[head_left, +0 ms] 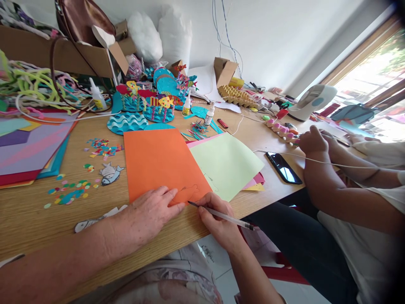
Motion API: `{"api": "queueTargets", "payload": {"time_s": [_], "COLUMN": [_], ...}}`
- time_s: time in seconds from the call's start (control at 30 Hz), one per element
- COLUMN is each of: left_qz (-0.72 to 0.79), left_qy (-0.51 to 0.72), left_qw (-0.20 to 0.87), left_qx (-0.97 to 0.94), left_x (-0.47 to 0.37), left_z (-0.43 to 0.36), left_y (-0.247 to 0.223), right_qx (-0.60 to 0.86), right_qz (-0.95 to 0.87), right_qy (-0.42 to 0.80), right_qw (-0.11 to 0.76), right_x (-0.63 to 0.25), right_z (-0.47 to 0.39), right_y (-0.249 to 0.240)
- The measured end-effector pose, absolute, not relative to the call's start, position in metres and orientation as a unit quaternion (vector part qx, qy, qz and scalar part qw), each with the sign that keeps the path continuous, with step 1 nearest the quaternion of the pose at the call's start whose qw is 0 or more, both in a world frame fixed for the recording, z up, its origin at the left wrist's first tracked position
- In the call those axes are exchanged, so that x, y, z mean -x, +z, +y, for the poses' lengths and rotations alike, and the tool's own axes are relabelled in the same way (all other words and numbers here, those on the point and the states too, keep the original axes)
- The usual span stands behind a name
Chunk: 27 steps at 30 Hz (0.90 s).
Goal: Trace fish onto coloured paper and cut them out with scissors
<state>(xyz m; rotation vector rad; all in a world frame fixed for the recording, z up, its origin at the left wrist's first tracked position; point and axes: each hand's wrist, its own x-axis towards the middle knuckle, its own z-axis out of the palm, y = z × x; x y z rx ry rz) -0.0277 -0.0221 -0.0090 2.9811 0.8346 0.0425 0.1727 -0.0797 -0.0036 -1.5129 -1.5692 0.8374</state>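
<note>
**Thin orange sheet (155, 160), held down by a flat left hand (158, 204)**

The left hand is spread flat and grips nothing; the orange sheet lies under its fingers and extends away beyond them. The right hand (217, 215) pinches a pen (228, 218), whose tip is at the near part of the sheet, just beside the left fingertips. The sheet should be light, flexible and rather crisp (I judge only from its look), easy to crease or slide, so pressing flat near the drawn outline (190, 190) is sensible. The pen seems light, hard and smooth, best taken low, near its tip.
</note>
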Motion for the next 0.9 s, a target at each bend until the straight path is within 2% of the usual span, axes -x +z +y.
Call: {"api": "queueTargets", "payload": {"time_s": [0.9], "left_qz": [0.268], "left_qy": [-0.013], "left_qw": [-0.001], "left_qx": [-0.963], "left_x": [0.0253], "left_z": [-0.0244], "left_y": [-0.0044], "right_qx": [0.606], "right_qz": [-0.642], "right_qy": [0.293], "right_qw": [0.367], "right_x": [-0.1690], "right_z": [-0.0788], "right_y": [-0.0017]}}
